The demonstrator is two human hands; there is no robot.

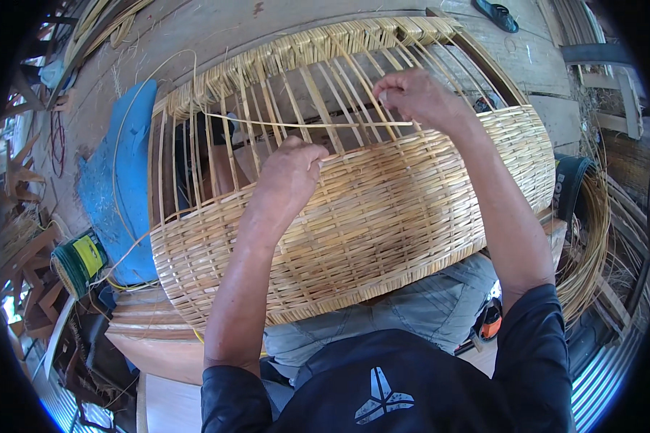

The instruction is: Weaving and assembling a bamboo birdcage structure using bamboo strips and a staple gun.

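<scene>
Across my lap lies a large woven rattan panel point(383, 209). Its near part is tightly woven, while bare upright stakes point(314, 94) span the gap to a wrapped far rail point(289, 49). My left hand point(290, 173) is closed, resting at the top edge of the weave, with its thumb and fingertips pressed together there. Over the stakes right of it, my right hand point(422, 101) is closed in a pinch beside one stake; what its fingertips hold is hidden. A thin pale rattan strand point(289, 124) runs across the stakes between both hands and loops away to the left.
A blue plastic piece point(119, 180) lies left of the panel, near a green container point(79, 260) on its side. Coiled rattan point(588, 245) hangs around a dark bucket point(572, 177) at right. A sandal point(497, 14) lies on the wooden floor point(195, 32).
</scene>
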